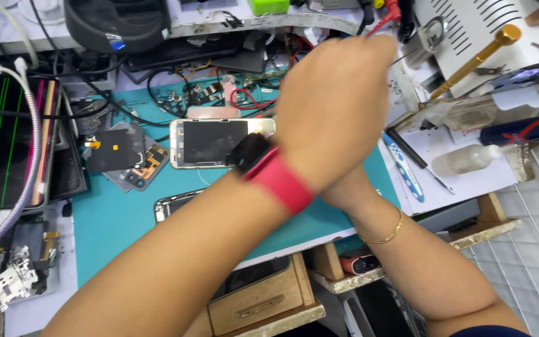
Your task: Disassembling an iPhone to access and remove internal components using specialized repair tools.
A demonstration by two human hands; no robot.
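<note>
We see our left hand (335, 106) reaching across to the far right of the surface, its back turned up toward us. A smartwatch (251, 153) on a pink-red band sits on that wrist. Our left fingers are hidden behind the back of the hand, so we cannot tell whether they are open or closed. A red wire (385, 19) shows just past the far edge of the hand, right where the fingers would be, but we cannot tell if they touch it.

Our right forearm crosses under the left one, with a thin gold bracelet (385, 236) on the wrist. The right hand itself is covered by the left arm, so its fingers cannot be made out.

On the teal mat (113, 218), left of the left hand and nearer to us than the fingers, lies an opened phone (219, 142), well apart from them. Further left lies a dark flat part with a copper coil (132, 159). Right of the hand lie a blue-and-white tool (403, 168), a small clear bottle (469, 159) and a brass-handled screwdriver (478, 56).
</note>
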